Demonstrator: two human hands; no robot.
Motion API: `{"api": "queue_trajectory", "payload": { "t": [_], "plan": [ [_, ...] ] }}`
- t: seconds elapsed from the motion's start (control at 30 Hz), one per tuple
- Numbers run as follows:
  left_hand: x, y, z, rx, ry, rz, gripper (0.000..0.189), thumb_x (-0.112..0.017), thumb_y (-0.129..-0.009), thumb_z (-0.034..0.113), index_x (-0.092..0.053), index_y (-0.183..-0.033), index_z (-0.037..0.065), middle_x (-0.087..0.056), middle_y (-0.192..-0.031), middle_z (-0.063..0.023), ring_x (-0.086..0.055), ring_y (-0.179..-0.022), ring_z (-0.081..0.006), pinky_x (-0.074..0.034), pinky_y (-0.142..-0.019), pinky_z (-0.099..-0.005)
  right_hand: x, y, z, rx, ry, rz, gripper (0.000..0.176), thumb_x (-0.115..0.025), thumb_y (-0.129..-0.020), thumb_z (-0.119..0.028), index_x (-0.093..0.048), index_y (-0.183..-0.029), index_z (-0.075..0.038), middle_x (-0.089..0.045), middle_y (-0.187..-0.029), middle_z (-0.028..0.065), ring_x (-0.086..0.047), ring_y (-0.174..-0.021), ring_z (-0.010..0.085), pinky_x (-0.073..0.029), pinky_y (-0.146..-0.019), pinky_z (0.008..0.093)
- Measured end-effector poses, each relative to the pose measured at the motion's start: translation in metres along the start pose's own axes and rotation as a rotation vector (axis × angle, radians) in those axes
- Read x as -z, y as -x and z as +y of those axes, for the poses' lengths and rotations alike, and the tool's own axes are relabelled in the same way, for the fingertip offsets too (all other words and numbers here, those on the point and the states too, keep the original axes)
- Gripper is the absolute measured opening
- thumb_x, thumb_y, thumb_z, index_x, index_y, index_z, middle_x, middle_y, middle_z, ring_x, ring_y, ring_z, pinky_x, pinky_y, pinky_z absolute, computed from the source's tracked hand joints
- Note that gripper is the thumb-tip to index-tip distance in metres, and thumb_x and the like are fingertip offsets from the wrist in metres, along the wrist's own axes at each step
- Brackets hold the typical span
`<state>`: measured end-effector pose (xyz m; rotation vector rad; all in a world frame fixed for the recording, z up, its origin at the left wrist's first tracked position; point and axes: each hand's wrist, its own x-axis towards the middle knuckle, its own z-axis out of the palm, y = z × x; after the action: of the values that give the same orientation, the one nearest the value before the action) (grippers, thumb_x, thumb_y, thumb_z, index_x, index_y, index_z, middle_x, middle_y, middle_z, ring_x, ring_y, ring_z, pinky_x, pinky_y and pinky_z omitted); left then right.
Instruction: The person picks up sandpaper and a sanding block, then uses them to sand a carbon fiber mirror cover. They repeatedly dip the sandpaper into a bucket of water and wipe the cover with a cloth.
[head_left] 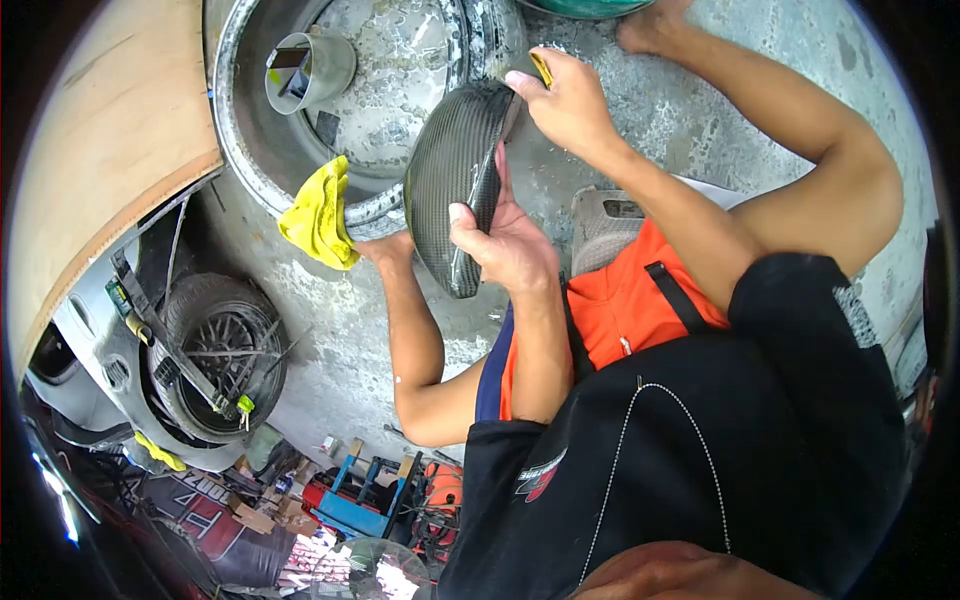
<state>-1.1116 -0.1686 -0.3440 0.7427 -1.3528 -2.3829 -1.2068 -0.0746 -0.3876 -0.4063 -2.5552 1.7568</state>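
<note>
A curved carbon-fibre-patterned part [450, 180] is held up over the floor, beside a large round rim. My left hand [508, 245] grips its lower edge, with the thumb on the patterned face and the fingers behind it. Near the part's upper end, my right hand [568, 98] is closed on a small yellow-and-black piece [541, 68], thumb and fingers pinched together. A yellow cloth [320, 217] hangs over the edge of the round rim [238, 150]. Inside the rim stands a grey cup [330, 72] with flat items in it.
A wooden panel [110, 150] is at the upper left. Below it are a car body part and a wheel [215, 350]. Blue clamps [350, 512] and cluttered tools lie at the bottom. A green basin [585, 5] shows at the top edge, and a stool [600, 235] between the legs.
</note>
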Motion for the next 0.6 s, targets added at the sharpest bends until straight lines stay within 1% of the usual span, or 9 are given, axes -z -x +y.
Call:
{"api": "queue_trajectory", "payload": {
  "t": [0.03,0.13,0.23,0.3,0.4,0.43,0.5,0.53,0.6],
  "plan": [
    [-0.002,0.001,0.000,0.008,-0.005,-0.007,0.059,-0.034,-0.102,0.032,-0.052,-0.130,-0.017,-0.062,-0.129,-0.0262,-0.060,-0.124,-0.0344,-0.045,-0.114,-0.0452,-0.001,0.008,0.002,-0.009,0.000,0.009,0.017,-0.073,-0.089,-0.012,-0.069,-0.101,0.001,-0.070,-0.096,0.0164,-0.069,-0.089,0.0320,-0.054,-0.079,0.0404],
    [-0.009,0.003,0.002,0.025,0.046,0.091,0.061,-0.035,-0.100,0.035,-0.053,-0.128,-0.017,-0.063,-0.126,-0.0285,-0.063,-0.121,-0.0359,-0.042,-0.116,-0.0445,0.010,0.042,-0.026,0.488,-0.083,0.004,0.016,-0.073,-0.088,-0.010,-0.068,-0.099,0.001,-0.069,-0.094,0.0151,-0.067,-0.088,0.0338,-0.054,-0.080,0.0402],
    [-0.013,0.007,0.002,0.028,0.004,0.070,0.062,-0.034,-0.100,0.035,-0.055,-0.128,-0.017,-0.064,-0.125,-0.0287,-0.062,-0.122,-0.0351,-0.043,-0.115,-0.0437,0.010,0.031,-0.017,0.442,-0.056,-0.035,0.015,-0.071,-0.088,-0.012,-0.068,-0.097,0.000,-0.068,-0.094,0.0150,-0.066,-0.090,0.0345,-0.054,-0.079,0.0409],
    [-0.006,0.010,0.000,0.027,-0.004,0.019,0.060,-0.034,-0.103,0.033,-0.052,-0.128,-0.018,-0.061,-0.129,-0.0277,-0.059,-0.125,-0.0353,-0.044,-0.115,-0.0455,0.011,0.001,-0.011,0.090,0.028,-0.130,0.016,-0.066,-0.092,-0.018,-0.066,-0.093,-0.001,-0.066,-0.094,0.0170,-0.065,-0.092,0.0367,-0.052,-0.076,0.0432],
    [-0.003,0.010,0.001,0.017,0.020,0.050,0.062,-0.035,-0.103,0.037,-0.052,-0.130,-0.016,-0.061,-0.131,-0.0258,-0.060,-0.124,-0.0341,-0.040,-0.117,-0.0453,0.013,0.034,-0.028,0.460,-0.002,-0.059,0.009,-0.068,-0.082,-0.005,-0.066,-0.091,-0.003,-0.068,-0.096,0.0129,-0.065,-0.093,0.0326,-0.053,-0.079,0.0410],
    [-0.002,0.012,0.005,0.024,0.005,0.058,0.062,-0.035,-0.103,0.037,-0.052,-0.130,-0.016,-0.061,-0.131,-0.0258,-0.060,-0.124,-0.0341,-0.040,-0.117,-0.0453,0.018,0.052,-0.043,0.563,-0.004,-0.093,0.017,-0.069,-0.078,-0.001,-0.068,-0.095,-0.005,-0.070,-0.100,0.0117,-0.065,-0.095,0.0305,-0.053,-0.082,0.0393],
    [-0.006,0.014,0.012,0.202,0.323,0.105,0.063,-0.037,-0.102,0.038,-0.051,-0.132,-0.016,-0.062,-0.129,-0.0244,-0.061,-0.123,-0.0335,-0.040,-0.117,-0.0445,0.013,0.060,-0.034,0.599,-0.060,-0.079,0.019,-0.069,-0.081,-0.004,-0.069,-0.100,-0.005,-0.070,-0.105,0.0132,-0.065,-0.097,0.0317,-0.053,-0.081,0.0405],
    [-0.009,0.013,0.011,0.156,0.172,0.113,0.062,-0.039,-0.101,0.037,-0.049,-0.133,-0.015,-0.063,-0.127,-0.0234,-0.062,-0.121,-0.0338,-0.042,-0.116,-0.0463,0.009,0.050,-0.028,0.608,-0.060,-0.070,0.019,-0.069,-0.081,-0.004,-0.069,-0.100,-0.005,-0.070,-0.105,0.0132,-0.065,-0.097,0.0317,-0.053,-0.081,0.0405],
    [0.003,0.005,0.002,0.093,0.105,0.084,0.060,-0.041,-0.101,0.036,-0.049,-0.133,-0.015,-0.063,-0.126,-0.0233,-0.062,-0.120,-0.0342,-0.043,-0.115,-0.0475,-0.002,0.024,-0.009,0.382,0.016,-0.045,0.021,-0.071,-0.086,-0.012,-0.069,-0.104,-0.001,-0.070,-0.103,0.0153,-0.065,-0.093,0.0339,-0.053,-0.080,0.0407]
  ]
}}
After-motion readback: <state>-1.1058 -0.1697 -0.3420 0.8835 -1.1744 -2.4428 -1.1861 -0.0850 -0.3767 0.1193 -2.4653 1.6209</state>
